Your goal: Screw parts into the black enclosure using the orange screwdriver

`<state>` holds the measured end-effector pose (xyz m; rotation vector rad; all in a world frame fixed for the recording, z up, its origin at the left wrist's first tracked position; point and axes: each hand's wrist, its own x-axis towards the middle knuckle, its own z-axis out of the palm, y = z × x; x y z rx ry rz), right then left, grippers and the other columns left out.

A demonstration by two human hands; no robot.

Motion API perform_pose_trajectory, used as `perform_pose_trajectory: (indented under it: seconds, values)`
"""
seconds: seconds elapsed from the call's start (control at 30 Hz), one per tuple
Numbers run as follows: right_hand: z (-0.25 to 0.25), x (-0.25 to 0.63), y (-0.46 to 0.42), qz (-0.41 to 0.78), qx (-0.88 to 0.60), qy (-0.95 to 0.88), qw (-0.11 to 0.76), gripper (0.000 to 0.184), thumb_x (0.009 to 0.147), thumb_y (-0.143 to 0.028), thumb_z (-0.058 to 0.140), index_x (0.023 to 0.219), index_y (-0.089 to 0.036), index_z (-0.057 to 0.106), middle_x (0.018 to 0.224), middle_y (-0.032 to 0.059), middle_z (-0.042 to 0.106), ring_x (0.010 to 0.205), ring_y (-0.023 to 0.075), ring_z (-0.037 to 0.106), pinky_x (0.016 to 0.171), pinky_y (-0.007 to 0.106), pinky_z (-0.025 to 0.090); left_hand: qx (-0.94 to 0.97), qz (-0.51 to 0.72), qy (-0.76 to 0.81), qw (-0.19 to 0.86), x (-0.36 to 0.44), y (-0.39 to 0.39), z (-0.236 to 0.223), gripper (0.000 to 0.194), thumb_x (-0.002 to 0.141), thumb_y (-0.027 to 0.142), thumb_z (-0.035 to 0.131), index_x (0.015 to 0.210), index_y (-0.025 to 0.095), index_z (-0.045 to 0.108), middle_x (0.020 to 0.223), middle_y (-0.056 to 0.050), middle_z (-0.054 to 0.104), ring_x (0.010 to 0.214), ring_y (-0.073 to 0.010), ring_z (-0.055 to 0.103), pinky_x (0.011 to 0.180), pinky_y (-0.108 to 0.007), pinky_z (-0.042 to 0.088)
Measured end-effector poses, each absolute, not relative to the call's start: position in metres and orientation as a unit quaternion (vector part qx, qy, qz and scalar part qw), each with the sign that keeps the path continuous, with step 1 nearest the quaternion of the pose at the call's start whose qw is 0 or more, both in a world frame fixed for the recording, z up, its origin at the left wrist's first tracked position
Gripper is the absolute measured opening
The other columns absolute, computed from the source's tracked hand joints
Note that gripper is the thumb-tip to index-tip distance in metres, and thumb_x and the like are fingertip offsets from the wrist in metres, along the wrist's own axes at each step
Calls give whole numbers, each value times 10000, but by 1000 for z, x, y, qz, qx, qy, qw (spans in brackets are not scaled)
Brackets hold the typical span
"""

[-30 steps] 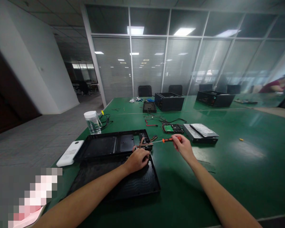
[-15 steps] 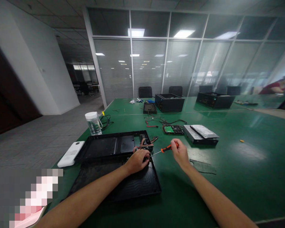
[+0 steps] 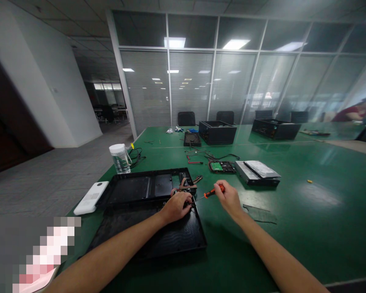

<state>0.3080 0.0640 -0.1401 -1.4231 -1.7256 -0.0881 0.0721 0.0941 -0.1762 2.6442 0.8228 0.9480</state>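
Note:
My right hand [image 3: 228, 196] is closed round the orange and black handle of a screwdriver [image 3: 212, 191]. Its thin shaft points left toward the fingers of my left hand [image 3: 177, 206]. That left hand rests over the corner of a black plastic panel [image 3: 158, 240], fingers curled together at a small dark part; what they grip is hidden. Behind it lies a second black panel [image 3: 134, 191], with striped ribbon wires [image 3: 184, 186] at its right end, close to my left fingers.
A disc drive [image 3: 256, 175] and a circuit board with green [image 3: 218, 166] lie beyond my right hand. At the left are a water bottle [image 3: 120, 158] and a white device [image 3: 91, 198]. Black computer cases [image 3: 218, 133] stand farther back; a person sits at far right.
My right hand and the screwdriver have shifted slightly left, bringing the shaft nearer my left fingers. The left hand stays in place.

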Motion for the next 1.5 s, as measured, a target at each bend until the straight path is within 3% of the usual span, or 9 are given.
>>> perform_pose_trajectory:
  seconds: [0.3,0.4,0.53,0.7,0.97,1.13,1.27,1.4,1.5]
  values:
    - [-43,262,33,-116,-549,-822,97,322,883,-396,348,902,-168,574,737,95,668,649,190,604,570,248,317,900,318,281,95,71,95,-177,213,750,132,543,955,167,496,902,-42,597,852,-181,549,809,-313,434]
    - [-25,248,36,-80,-490,-866,69,287,887,-349,360,1075,-194,513,854,67,677,734,188,620,603,243,340,899,320,287,85,72,96,-180,219,748,141,545,958,165,489,895,-45,590,844,-184,547,800,-318,437]
    - [-16,239,48,-128,-533,-836,25,431,886,-495,311,871,-158,578,796,131,671,749,245,627,622,285,363,900,312,292,85,72,96,-180,173,750,143,542,915,166,494,869,-41,581,817,-178,545,777,-308,438]
    - [-11,238,56,-101,-506,-857,14,361,904,-415,299,967,-160,546,854,124,672,735,226,631,607,277,373,900,312,290,90,72,96,-180,160,751,130,531,903,170,500,869,-36,575,820,-175,539,777,-307,432]
    - [-15,248,61,-94,-515,-852,19,481,869,-547,304,881,-166,597,791,123,671,749,243,633,636,296,384,898,314,292,95,71,96,-179,156,754,144,541,901,174,501,862,-35,576,810,-176,539,770,-308,431]
    - [-21,250,59,-118,-514,-848,46,473,820,-581,391,905,-163,593,763,115,666,719,248,630,609,292,385,900,308,293,98,71,95,-178,128,759,143,537,880,174,508,852,-32,575,801,-171,535,754,-295,428]
    - [-33,262,64,-121,-545,-823,104,513,826,-596,357,668,-172,598,638,114,632,656,235,612,583,291,371,899,305,297,100,72,94,-176,128,758,143,541,879,175,514,844,-31,577,784,-166,532,741,-288,427]
    - [-77,301,80,13,-545,-782,302,449,793,-581,433,578,-197,521,501,10,521,522,159,533,523,255,363,898,307,300,95,72,93,-174,124,769,153,530,891,174,517,846,-35,574,781,-166,524,738,-290,424]
    - [-129,343,95,270,-538,-611,515,426,808,-575,387,588,-213,427,417,-60,386,357,107,380,407,242,360,904,308,284,82,71,92,-173,86,800,167,501,880,170,531,845,-44,577,795,-168,522,751,-296,420]
